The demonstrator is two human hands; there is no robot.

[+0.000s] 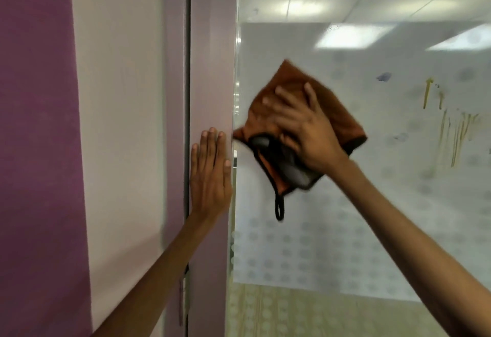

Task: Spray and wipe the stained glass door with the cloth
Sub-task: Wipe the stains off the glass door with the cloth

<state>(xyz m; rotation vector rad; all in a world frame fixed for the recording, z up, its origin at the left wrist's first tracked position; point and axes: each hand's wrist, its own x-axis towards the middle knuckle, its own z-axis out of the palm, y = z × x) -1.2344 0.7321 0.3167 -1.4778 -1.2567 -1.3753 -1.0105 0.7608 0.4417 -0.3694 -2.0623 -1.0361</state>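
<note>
The soft orange-brown cloth with a grey underside (pixel 342 116) is pressed flat on the frosted, dotted glass door (pixel 345 217). It is near the door's left edge, just beside the pale pink door frame (pixel 212 58). It is held there by the right hand (pixel 305 129). That hand's grip is spread apart, with the fingers straight on top of the cloth (the thumb is partly hidden in a fold, so it cannot be told if it pinches). The left hand (pixel 210 174) is laid flat on the frame, its grip apart too, and nothing is held in it.

The long yellow-brown drip stains (pixel 457 135) and a small blue smudge (pixel 384 76) are well apart from the cloth, off to the right, and are not yet wiped. They could be missed if only the left part is rubbed. The cloth could also slip down, since it seems to be only pushed, not gripped.

The cloth is set like a diamond, with one corner up. Its black loop (pixel 279 208) hangs straight down, so its long line seems to run up and down.
</note>
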